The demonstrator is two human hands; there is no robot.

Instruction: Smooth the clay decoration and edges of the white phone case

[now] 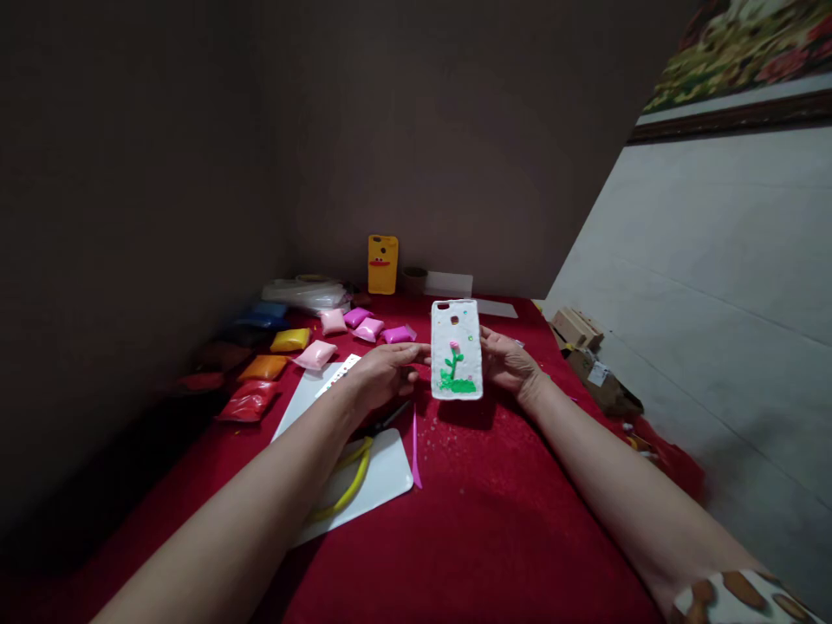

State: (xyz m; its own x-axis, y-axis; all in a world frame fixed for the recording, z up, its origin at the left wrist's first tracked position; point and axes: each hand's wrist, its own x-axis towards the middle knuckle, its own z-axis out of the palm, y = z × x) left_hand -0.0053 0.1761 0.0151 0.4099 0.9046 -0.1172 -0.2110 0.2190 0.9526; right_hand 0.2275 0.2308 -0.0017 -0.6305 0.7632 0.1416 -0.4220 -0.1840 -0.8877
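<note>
A white phone case [442, 347] stands upright above the table, its decorated back toward me. It bears a pink flower with a green stem and leaves over a green patch, plus a few small coloured dots. My right hand [510, 360] grips its right edge, the fingers partly hidden behind it. At the left edge, my left hand [390, 373] pinches the case with thumb and forefinger, the other fingers curled. Below the left hand, a pink modelling tool [416, 451] lies on the red cloth. A white board [383, 485] with a yellow curved handle on it [354, 485] lies under my left forearm.
Several clay packets, such as a red one [250, 401] and an orange one [263, 368], lie at left. A yellow phone case [383, 267] leans against the back wall. Clear plastic bags [305, 295] sit at back left. Cardboard boxes [575, 329] stand beyond the table's right edge.
</note>
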